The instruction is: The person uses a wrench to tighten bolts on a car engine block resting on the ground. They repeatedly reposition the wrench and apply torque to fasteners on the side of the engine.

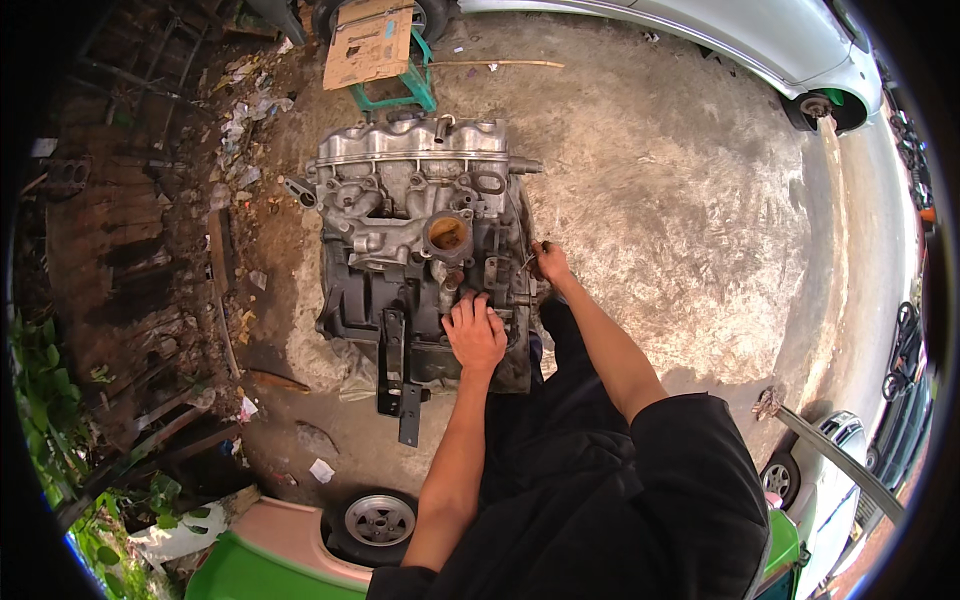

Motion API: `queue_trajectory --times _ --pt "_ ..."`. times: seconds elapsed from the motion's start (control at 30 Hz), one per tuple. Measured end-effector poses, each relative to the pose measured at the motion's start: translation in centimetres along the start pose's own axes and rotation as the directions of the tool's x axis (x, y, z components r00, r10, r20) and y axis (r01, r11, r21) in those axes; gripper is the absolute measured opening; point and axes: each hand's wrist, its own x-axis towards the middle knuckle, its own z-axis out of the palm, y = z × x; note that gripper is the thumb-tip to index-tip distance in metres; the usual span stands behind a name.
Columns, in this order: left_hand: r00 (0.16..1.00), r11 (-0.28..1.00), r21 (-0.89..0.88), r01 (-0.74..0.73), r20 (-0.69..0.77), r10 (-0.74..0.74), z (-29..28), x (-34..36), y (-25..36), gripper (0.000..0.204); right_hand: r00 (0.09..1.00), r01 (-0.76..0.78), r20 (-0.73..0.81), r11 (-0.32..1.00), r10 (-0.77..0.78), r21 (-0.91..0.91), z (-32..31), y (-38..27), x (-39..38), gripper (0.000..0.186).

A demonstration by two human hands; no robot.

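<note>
Spreading beneath everything, the concrete floor [690,220] is carrying a silver car [740,30] along the upper right edge of the view. A grimy engine [388,240] is standing directly before the person, near the middle, its silvery top cover lying along the side farthest away. Beyond the engine, a green stool [421,92] is standing close by, and a brown sheet of cardboard [372,60] is lying across its seat. A black metal bracket [409,408] is jutting from the engine's near side toward the person. The person's left grip [475,335] is resting palm down on the engine's near right part, its fingers slightly spread and touching the metal. The right grip [551,263] is reaching in at the engine's right side, its fingers curling inward; whether they are pinching anything, one cannot tell. Just beyond the left grip, a round opening [448,233] is showing an orange-brown inside.
</note>
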Motion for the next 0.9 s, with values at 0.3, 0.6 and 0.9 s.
queue_trajectory --times 0.3,0.6,0.9 --pt "1.0 1.0 0.013 -0.002 0.009 0.001 0.1 -0.1 -0.1 0.027 0.976 -0.186 0.115 0.982 0.187 -0.02 1.1 -1.6 2.4 0.041" --pt "1.0 1.0 0.015 0.017 0.024 -0.017 0.0 -0.1 0.0 0.028 0.995 0.043 0.098 0.94 -0.01 -0.338 2.3 -3.2 3.9 0.042" --pt "1.0 1.0 0.014 0.007 0.022 -0.007 0.0 -0.1 -0.1 0.029 0.991 -0.066 0.091 0.954 0.096 -0.294 2.1 -5.7 1.7 0.046"
